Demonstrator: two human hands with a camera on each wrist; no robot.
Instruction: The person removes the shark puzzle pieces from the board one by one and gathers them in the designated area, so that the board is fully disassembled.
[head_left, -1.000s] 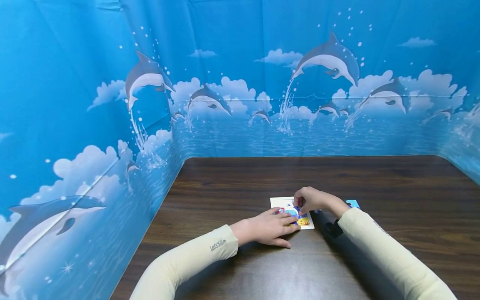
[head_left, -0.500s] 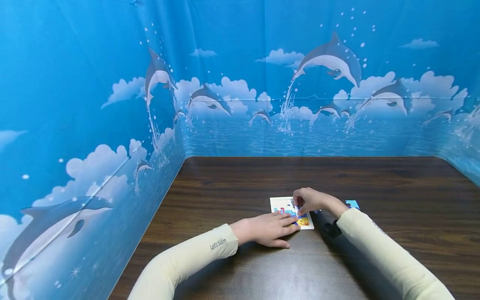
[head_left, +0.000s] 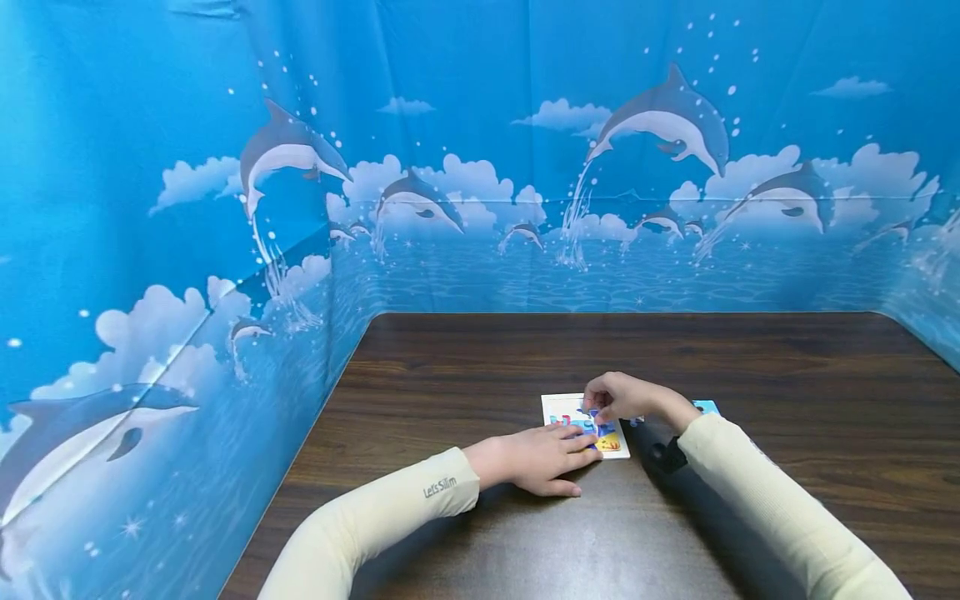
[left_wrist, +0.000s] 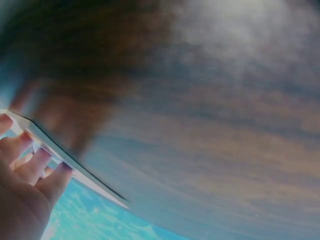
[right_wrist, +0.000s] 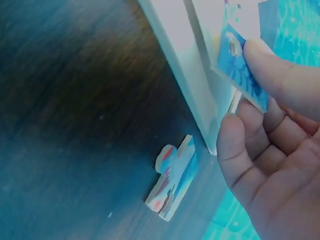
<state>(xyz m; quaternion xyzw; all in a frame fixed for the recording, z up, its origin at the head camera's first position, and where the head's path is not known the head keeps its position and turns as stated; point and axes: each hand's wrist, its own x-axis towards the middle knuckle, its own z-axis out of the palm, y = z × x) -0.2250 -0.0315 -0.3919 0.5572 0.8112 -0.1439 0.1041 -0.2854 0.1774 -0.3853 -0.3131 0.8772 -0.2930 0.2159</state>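
Note:
A white-framed jigsaw puzzle board [head_left: 551,402] lies on the table with colourful pieces in it. My left hand [head_left: 546,461] rests flat over the board's near left part, fingers spread; in the left wrist view its fingertips touch the edge of the board [left_wrist: 95,184]. At the board's right side, my right hand [head_left: 624,397] pinches a blue puzzle piece [right_wrist: 241,75] between thumb and fingers. That piece is tilted over the board [right_wrist: 182,82] in the right wrist view. Part of the picture is hidden under both hands.
A loose puzzle piece [right_wrist: 176,179] lies on the table beside the board's corner. Farther right, partly behind the right forearm, sits another light-blue piece [head_left: 705,407]. Dolphin-print curtains [head_left: 465,167] surround the dark wooden table [head_left: 450,375].
The right hand has shifted very slightly left and up, and the blue puzzle piece in it now shows tilted above the board. The left hand stays nearly still on the board.

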